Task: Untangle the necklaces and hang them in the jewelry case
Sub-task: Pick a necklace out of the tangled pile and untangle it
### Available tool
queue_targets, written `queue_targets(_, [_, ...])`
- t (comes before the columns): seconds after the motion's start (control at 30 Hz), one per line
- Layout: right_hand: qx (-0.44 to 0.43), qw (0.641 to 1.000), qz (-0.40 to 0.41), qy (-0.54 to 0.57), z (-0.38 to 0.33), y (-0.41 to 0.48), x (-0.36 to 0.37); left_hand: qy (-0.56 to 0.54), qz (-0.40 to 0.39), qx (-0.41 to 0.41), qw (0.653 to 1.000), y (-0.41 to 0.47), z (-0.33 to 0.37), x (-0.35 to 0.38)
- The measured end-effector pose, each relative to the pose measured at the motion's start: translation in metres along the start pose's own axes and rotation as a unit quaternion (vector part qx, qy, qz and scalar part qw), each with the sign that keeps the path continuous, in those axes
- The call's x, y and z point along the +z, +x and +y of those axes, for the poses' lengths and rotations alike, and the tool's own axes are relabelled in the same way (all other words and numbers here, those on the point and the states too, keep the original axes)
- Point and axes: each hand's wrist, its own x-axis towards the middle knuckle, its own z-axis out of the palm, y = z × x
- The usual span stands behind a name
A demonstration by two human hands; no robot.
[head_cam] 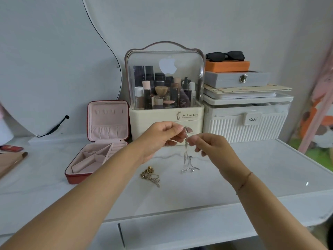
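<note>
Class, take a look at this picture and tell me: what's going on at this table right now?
A person is working on a silver chain, pinching its top between the left hand and the right hand. It hangs down, and its lower end seems to rest on the white table. A gold necklace lies in a heap on the table, untouched. The jewelry case stands open to the left, and nothing hangs in its lid yet.
</note>
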Motion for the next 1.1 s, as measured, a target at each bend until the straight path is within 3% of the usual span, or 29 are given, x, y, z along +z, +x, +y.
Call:
queue_targets(0.3, [0.016,0.997,0.006,0.077,-0.007,0.004,0.007,0.004,0.006,0.001,1.000,0.001,0.006,0.003])
queue_targets(0.7, [0.010,0.997,0.006,0.081,-0.004,0.008,0.004,-0.141,0.074,-0.024,0.987,0.006,0.006,0.024])
queue_targets(0.87, [0.011,0.996,-0.004,0.084,-0.005,0.009,0.004,-0.072,0.131,-0.013,0.989,0.009,0.003,0.030])
queue_targets(1.1, [0.016,0.997,-0.010,0.076,-0.002,0.008,0.004,-0.079,0.162,-0.010,0.984,0.006,0.003,0.038])
